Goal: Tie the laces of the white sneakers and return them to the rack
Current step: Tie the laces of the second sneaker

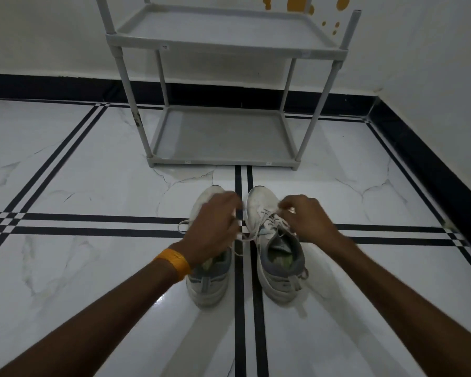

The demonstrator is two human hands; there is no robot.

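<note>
Head view. We see 2 white sneakers side by side on the floor [93, 172], toes pointing to 12 o'clock toward the rack [223, 42]. The left sneaker [210, 281] lies just at 9 o'clock of a double black floor stripe; the right sneaker [279, 265] lies just at 3 o'clock of it. The 2 shoes are near each other but apart, and both show grey heel collars and greenish insoles.

The left hand [212, 232], with an orange wristband [174, 263] at its wrist, hovers over the tongue of the left sneaker with fingers curled downward. It appears to pinch a lace, but motion blur hides the grip, so we cannot tell for certain how far it is closed.

The right hand [307, 216] sits over the forefoot of the right sneaker at its 3 o'clock edge. Its fingertips are pinched together on a strand of the laces [267, 223], which cross loosely over the tongue and trail toward 9 o'clock into the gap between the shoes.

The grey rack stands at 12 o'clock of the sneakers, well apart from them, against the white wall [52, 36]. We see 2 of its shelves, both bare.
</note>
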